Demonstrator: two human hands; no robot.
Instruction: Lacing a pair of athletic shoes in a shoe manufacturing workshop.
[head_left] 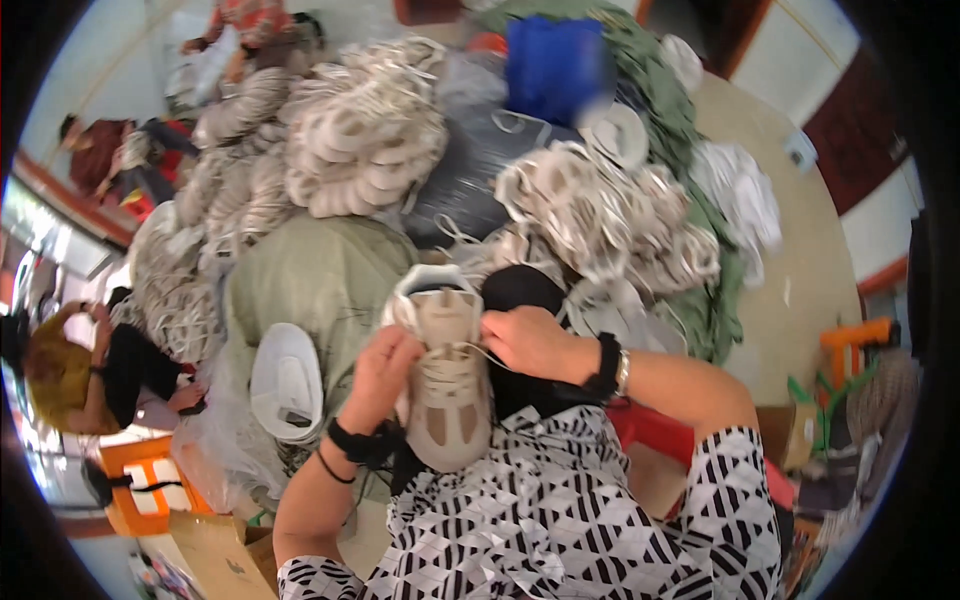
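Observation:
A beige and white sneaker [447,400] rests against my lap, its toe pointing toward me and its tongue standing up at the far end. A pale shoelace [450,368] crosses its front in several rows. At the sneaker's left edge, beside the upper eyelets, my left hand [380,375] is closed with its fingertips pressed to the side of the shoe. My right hand [535,343] is pinched by the opposite edge, where a strand of lace runs to its fingers. The exact fingertip contact is partly hidden on both sides.
Strung bundles of pale shoe parts [365,135] lie ahead to the left, with another heap [610,205] ahead to the right. A white tray-like container [286,385] is left of the sneaker. Dark plastic bags [465,165] and a blue bag [555,70] lie beyond. Other people sit at the left.

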